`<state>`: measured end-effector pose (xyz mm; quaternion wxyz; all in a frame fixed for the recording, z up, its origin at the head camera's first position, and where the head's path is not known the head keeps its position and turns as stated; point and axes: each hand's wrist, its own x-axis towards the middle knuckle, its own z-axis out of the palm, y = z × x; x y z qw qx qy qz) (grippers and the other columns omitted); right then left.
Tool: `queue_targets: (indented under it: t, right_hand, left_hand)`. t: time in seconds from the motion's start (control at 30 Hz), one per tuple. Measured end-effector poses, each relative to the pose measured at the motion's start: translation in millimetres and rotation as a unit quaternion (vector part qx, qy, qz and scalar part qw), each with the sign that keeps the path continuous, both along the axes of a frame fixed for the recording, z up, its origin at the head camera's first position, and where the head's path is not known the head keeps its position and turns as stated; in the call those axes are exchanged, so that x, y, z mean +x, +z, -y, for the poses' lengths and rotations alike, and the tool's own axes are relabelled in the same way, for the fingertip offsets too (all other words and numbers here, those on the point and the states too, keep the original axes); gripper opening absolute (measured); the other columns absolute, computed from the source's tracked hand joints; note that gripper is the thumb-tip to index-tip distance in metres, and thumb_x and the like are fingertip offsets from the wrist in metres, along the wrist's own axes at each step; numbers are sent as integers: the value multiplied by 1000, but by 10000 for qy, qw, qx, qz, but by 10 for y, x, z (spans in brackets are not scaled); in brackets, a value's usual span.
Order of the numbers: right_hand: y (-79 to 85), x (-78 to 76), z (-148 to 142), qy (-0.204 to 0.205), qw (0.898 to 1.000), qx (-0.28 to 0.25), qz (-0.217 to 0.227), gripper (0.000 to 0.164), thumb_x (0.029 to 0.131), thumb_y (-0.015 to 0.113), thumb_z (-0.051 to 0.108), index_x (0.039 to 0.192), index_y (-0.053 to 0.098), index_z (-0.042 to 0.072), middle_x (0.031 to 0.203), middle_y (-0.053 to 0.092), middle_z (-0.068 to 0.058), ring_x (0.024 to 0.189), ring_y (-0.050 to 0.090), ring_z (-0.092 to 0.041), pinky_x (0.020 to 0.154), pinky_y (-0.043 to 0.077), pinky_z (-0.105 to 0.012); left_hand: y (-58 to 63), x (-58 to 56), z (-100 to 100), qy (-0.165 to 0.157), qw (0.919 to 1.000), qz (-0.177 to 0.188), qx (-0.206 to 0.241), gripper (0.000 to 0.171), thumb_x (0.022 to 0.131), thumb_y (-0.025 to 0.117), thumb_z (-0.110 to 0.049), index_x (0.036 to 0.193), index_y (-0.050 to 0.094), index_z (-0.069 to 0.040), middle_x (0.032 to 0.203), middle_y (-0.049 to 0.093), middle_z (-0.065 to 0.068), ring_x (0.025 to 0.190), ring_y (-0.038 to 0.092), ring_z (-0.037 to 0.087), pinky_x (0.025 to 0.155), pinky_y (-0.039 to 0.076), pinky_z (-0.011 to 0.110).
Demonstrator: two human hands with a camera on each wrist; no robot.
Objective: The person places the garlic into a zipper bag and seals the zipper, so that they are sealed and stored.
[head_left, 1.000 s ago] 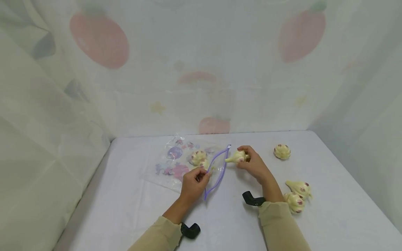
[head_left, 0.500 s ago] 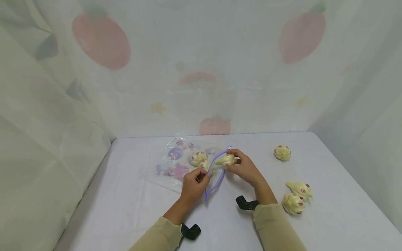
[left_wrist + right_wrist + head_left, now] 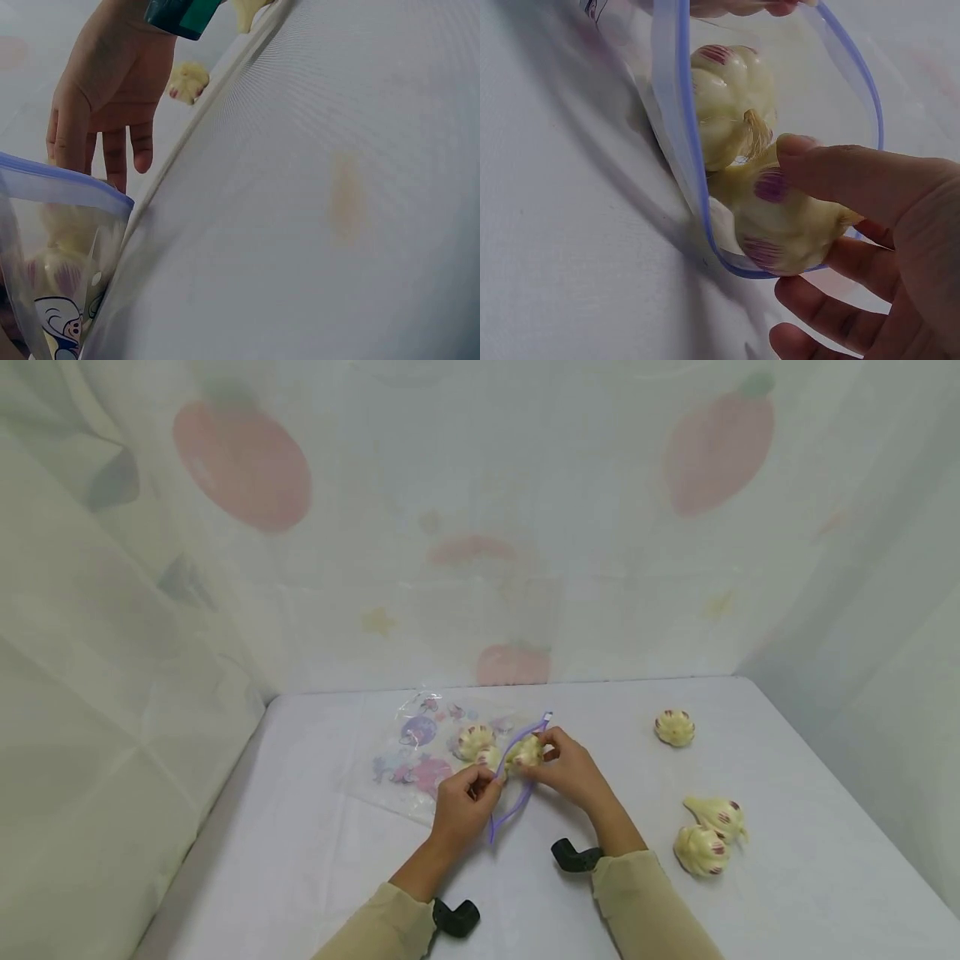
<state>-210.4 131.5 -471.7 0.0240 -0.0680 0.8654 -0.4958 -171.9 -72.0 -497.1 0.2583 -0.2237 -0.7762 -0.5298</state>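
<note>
A clear zip bag (image 3: 431, 772) with a purple zip rim and cartoon prints lies on the white table. My left hand (image 3: 462, 797) pinches the near side of its rim, which stands spread apart. With thumb and fingers my right hand (image 3: 573, 774) holds a garlic bulb (image 3: 780, 221), cream with purple streaks, at the bag's mouth. In the right wrist view this bulb is partly inside the rim, close against another garlic bulb (image 3: 727, 97) in the bag. The head view shows two bulbs in the bag, one partly behind my left hand.
At the far right of the table lies a single garlic bulb (image 3: 674, 727). Nearer, two more bulbs, one with a long stem (image 3: 716, 816) and a rounder one (image 3: 701, 850), touch each other. Fabric walls (image 3: 480, 602) stand behind and at the sides.
My right hand has moved left with the garlic bulb, from outside the rim into the bag's mouth. The left hand stays at the rim.
</note>
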Motion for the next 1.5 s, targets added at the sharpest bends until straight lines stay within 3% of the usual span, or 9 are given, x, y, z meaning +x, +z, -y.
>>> queue_targets:
  t: [0.17, 0.4, 0.53, 0.77, 0.93, 1.03, 1.27, 1.5]
  right_hand:
    - [-5, 4, 24, 51, 9994, 132, -307, 28, 79, 82, 29, 95, 61, 18, 135, 61, -4, 104, 64, -27, 80, 53, -40]
    - [-32, -3, 67, -169, 9924, 322, -1177, 18, 81, 79, 16, 93, 68, 11, 98, 64, -6, 84, 60, -20, 69, 49, -31]
    - [-53, 5, 113, -238, 9902, 325, -1338, 18, 83, 77, 16, 98, 70, 8, 89, 66, -2, 78, 56, -15, 67, 47, -28]
    - [-52, 16, 200, 169, 9934, 253, -1104, 34, 84, 75, 12, 117, 67, 8, 111, 70, -7, 80, 62, -14, 70, 50, -29]
    - [-70, 5, 225, 398, 9932, 501, -972, 38, 85, 74, 12, 122, 66, 10, 119, 69, -5, 74, 59, -9, 66, 48, -26]
    - [-79, 2, 234, 391, 9923, 564, -1029, 38, 85, 75, 12, 121, 66, 10, 119, 69, -5, 72, 58, -7, 65, 48, -25]
    - [-42, -4, 237, 314, 9931, 553, -984, 36, 86, 74, 15, 121, 66, 11, 118, 70, -5, 75, 58, -11, 66, 48, -27]
    - [38, 4, 91, 204, 9947, 435, -910, 38, 90, 71, 20, 126, 66, 11, 121, 69, -3, 83, 59, -15, 65, 48, -28]
  left_hand:
    - [5, 0, -2, -32, 10000, -31, 59, 16, 82, 73, 1, 77, 67, -14, 63, 58, -4, 54, 45, 2, 46, 41, 18]
    - [162, 69, -49, 17, 9999, -117, 24, 14, 79, 71, 10, 75, 66, -3, 59, 57, 5, 52, 44, 6, 45, 38, 18]
    - [183, 78, -56, -29, 9998, -184, 67, 13, 78, 71, 11, 74, 66, 0, 59, 57, 7, 51, 44, 7, 45, 38, 18]
    - [6, -26, -4, -46, 9998, -173, 31, 17, 81, 72, 3, 75, 66, -11, 59, 56, 0, 53, 44, 1, 46, 39, 15]
    - [-12, -35, -2, 9, 9999, -165, -21, 17, 80, 73, 4, 74, 65, -11, 59, 56, 0, 54, 43, 1, 47, 39, 15]
    - [27, -11, -11, 84, 9997, -206, -46, 18, 77, 73, 9, 72, 64, -6, 57, 55, 3, 53, 43, 4, 46, 37, 16]
    - [346, 165, -16, 15, 9993, -354, -100, 15, 76, 70, 14, 72, 64, 1, 58, 56, 7, 51, 45, 10, 47, 40, 18]
    - [345, 165, -29, -28, 9995, -299, -38, 13, 76, 70, 14, 73, 64, 2, 58, 57, 9, 51, 45, 10, 46, 41, 19]
